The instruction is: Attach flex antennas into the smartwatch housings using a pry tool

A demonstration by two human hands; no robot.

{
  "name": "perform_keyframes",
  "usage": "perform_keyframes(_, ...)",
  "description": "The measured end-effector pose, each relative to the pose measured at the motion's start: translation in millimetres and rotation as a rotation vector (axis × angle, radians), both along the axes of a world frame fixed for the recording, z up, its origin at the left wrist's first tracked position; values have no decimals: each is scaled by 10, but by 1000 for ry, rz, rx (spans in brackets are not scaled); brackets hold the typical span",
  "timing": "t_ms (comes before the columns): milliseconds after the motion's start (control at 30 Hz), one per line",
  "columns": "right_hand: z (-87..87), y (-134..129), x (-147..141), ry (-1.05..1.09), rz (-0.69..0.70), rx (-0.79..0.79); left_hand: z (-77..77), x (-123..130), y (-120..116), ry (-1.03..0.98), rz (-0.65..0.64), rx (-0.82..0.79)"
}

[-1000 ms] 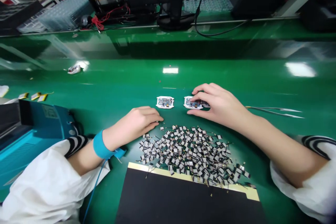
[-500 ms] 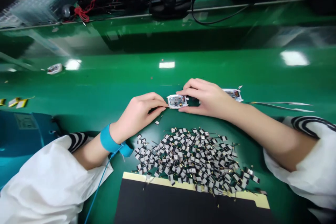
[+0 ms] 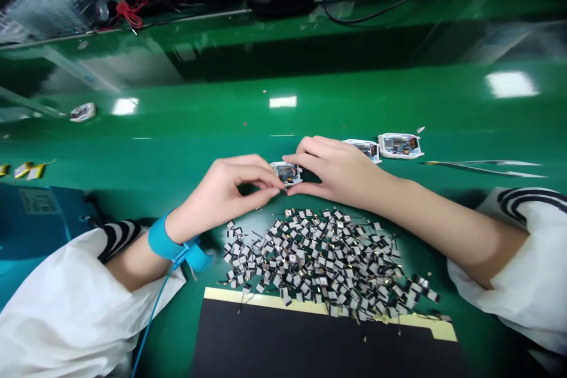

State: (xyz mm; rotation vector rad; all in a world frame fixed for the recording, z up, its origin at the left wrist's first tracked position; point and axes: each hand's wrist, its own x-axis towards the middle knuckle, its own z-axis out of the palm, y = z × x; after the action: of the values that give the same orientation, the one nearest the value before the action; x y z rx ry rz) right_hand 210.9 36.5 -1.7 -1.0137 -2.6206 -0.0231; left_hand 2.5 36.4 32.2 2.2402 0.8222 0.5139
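A small white casing with a circuit board (image 3: 289, 173) lies on the green bench between my hands. My right hand (image 3: 334, 170) grips it around its right end, thumb at the near side and fingers at the far side. My left hand (image 3: 245, 186) is closed in a pinch at the casing's left near corner; whatever its fingertips hold is hidden. Just in front of both hands spreads a heap of small grey-and-black parts with short leads (image 3: 314, 263). Beyond my right wrist sit two more white casings with boards, one partly covered (image 3: 367, 150) and one in full sight (image 3: 401, 146).
Tweezers (image 3: 485, 167) lie at the right. A black sheet with a yellow edge (image 3: 328, 342) is under the heap's near side. At the left are yellow battery-like pieces (image 3: 33, 171), a blue bin (image 3: 39, 218) and another casing (image 3: 82, 112). A blue wrist-strap cord (image 3: 153, 319) trails from my left wrist.
Both hands and the casing have shifted slightly left. My left fingertips have moved from the casing's left edge over its near corner. A second casing beyond my right wrist has come into sight.
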Motion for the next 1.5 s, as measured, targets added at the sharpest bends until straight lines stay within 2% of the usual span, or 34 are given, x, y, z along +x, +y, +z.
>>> perform_keyframes(100, -38, -3, -44, 121, -34, -151, -5, 45, 14, 60, 145, 219)
perform_keyframes(167, -51, 0, -54, 133, -49, -174, -24, 75, 19, 133, 128, 349)
perform_keyframes(267, -53, 13, -43, 88, -42, -135, -54, 105, 22, 213, 45, 450)
perform_keyframes(467, -42, 86, 73, 26, 17, -94, -70, 122, 32, 253, 10, 487)
perform_keyframes(667, -49, 57, 103, 94, 1, -195, -69, 129, 14, 231, 32, 500)
perform_keyframes(867, -38, 35, 58, 135, -46, -297, -55, 133, -3, 292, 16, 568)
perform_keyframes(1100, -50, 49, 66, 141, -41, -273, -77, 165, -52, 289, 90, 578)
perform_keyframes(1400, -47, 42, 65, 141, -39, -259, -84, 179, -49, 379, 3, 703)
perform_keyframes(1500, -53, 44, 68, 144, -41, -267, -72, 183, -74, 381, 18, 727)
